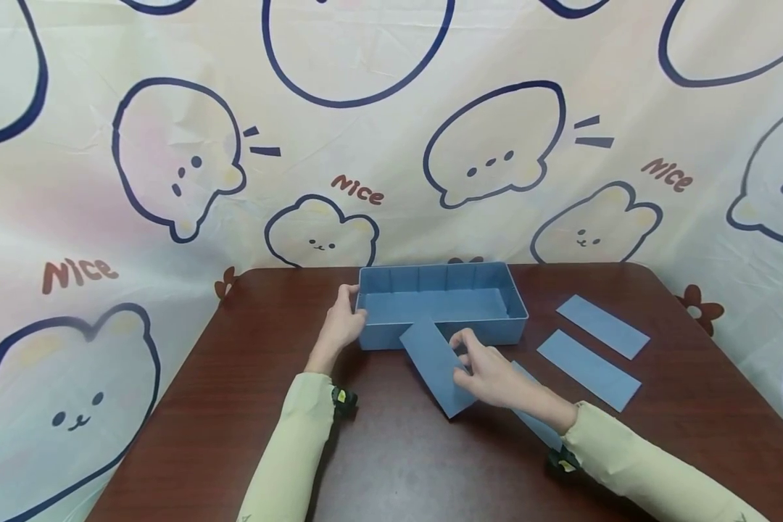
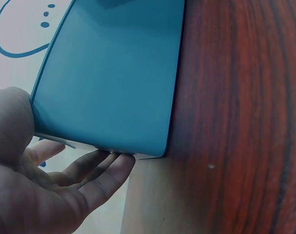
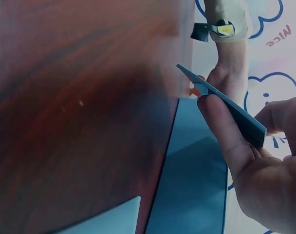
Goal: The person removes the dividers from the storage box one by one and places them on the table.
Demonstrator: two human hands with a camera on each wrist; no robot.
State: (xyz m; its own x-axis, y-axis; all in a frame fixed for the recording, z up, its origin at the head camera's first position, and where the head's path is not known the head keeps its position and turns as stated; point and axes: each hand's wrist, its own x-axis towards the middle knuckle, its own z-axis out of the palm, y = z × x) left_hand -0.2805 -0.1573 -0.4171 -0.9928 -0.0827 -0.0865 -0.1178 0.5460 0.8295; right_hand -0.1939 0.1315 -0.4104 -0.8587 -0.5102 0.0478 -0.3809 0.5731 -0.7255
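Observation:
A long blue open-topped box [image 1: 441,334] stands near the table's far edge, with vertical ribs along its inner back wall. My left hand [image 1: 341,319] holds its left end; in the left wrist view the fingers [image 2: 106,178] lie against the end wall and the thumb is by the rim. My right hand [image 1: 492,373] pinches a flat blue panel [image 1: 433,370] between thumb and fingers. That panel is tilted in front of the box, its upper end overlapping the front wall in the head view. The right wrist view shows the panel [image 3: 231,107] nearly edge-on.
Two more blue panels [image 1: 603,326] [image 1: 589,370] lie flat on the brown table [image 1: 235,406], right of the box. Another panel [image 1: 538,424] lies partly hidden under my right forearm. A cartoon-printed cloth [image 1: 391,145] hangs behind the table and along its sides.

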